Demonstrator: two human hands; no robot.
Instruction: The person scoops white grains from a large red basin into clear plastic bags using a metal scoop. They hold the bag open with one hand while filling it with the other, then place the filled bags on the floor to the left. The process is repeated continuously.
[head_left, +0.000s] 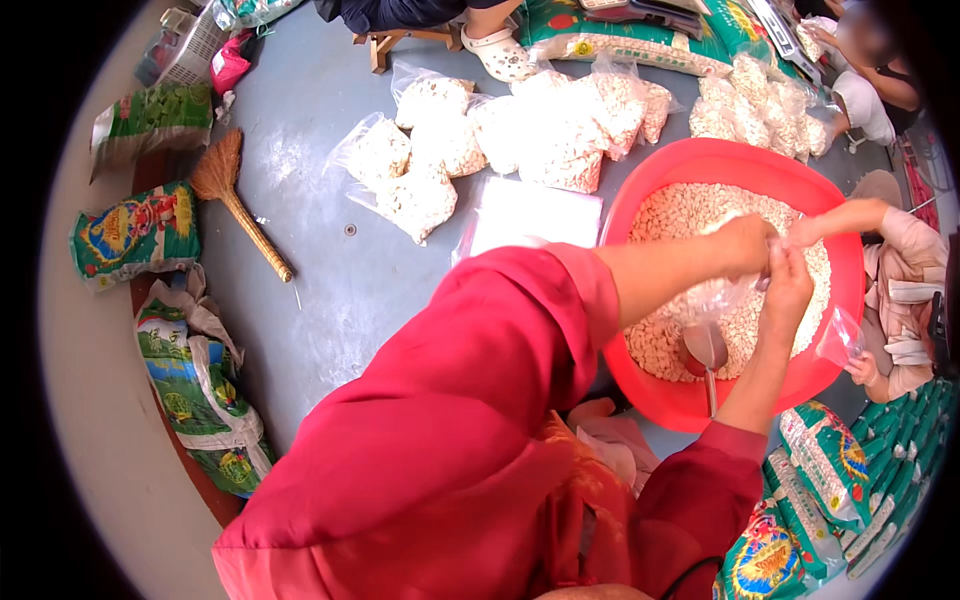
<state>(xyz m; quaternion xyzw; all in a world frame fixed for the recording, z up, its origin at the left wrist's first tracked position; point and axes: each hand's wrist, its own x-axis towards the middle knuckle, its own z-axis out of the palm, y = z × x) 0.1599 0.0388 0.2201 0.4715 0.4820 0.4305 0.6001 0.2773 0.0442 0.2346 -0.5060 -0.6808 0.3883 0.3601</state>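
Observation:
My left hand (746, 244) and my right hand (787, 285) meet above a red plastic tub (851, 300) and pinch the top of a clear plastic bag (712, 298) between them. How full the bag is cannot be told. Pale, flat beans or seeds (660, 345) fill much of the tub. A metal scoop (705, 346) lies on them below the bag, its handle towards me. A co-worker's hand (808, 229) reaches in from the right, close to my fingers; whether it touches them or the bag is unclear.
Filled clear bags (442, 142) lie beyond the tub, near a stack of flat plastic bags (536, 214). A straw hand broom (236, 206) lies left. Green printed sacks (825, 465) are piled lower right. The co-worker's other hand (862, 367) holds an empty bag (840, 337). Others sit farther back.

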